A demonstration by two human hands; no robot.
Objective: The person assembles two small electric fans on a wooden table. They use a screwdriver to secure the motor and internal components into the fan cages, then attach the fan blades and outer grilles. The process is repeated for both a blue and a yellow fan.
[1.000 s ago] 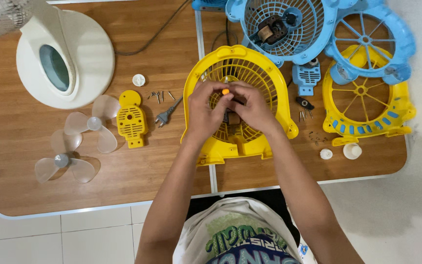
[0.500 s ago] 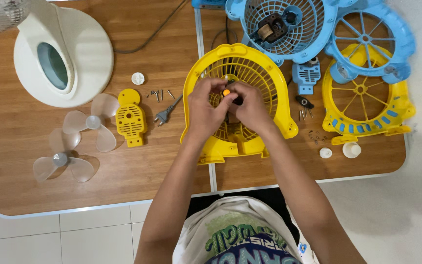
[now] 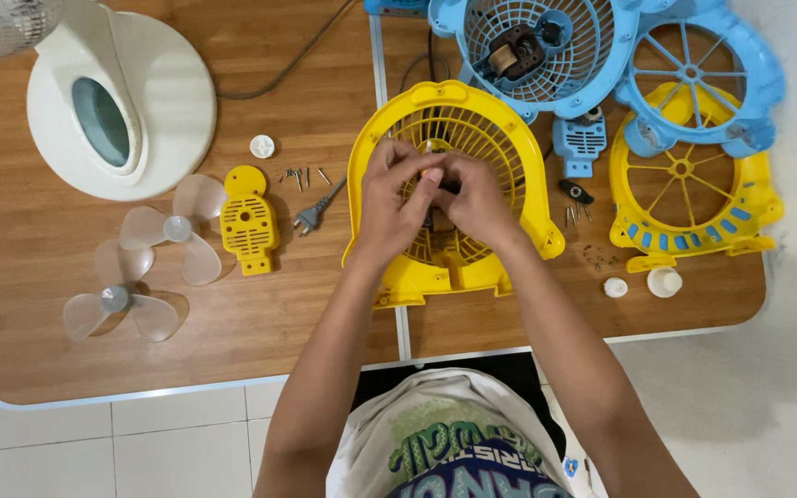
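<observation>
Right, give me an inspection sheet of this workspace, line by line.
Surface: two wooden tables pushed together, a seam between them.
Job's things: yellow fan housing, lying flat across the seam, grille up.
Clutter: white fan base, two clear fan blades, yellow cover, loose screws, white caps, blue fan housing, blue and yellow grille rings.
Grippers: left hand and right hand meet over the grille centre, fingertips pinching something small; what it is cannot be told.
Cables: a dark cord runs off the top edge; a plug lies by the screws.
Surroundings: pale tiled floor.
</observation>
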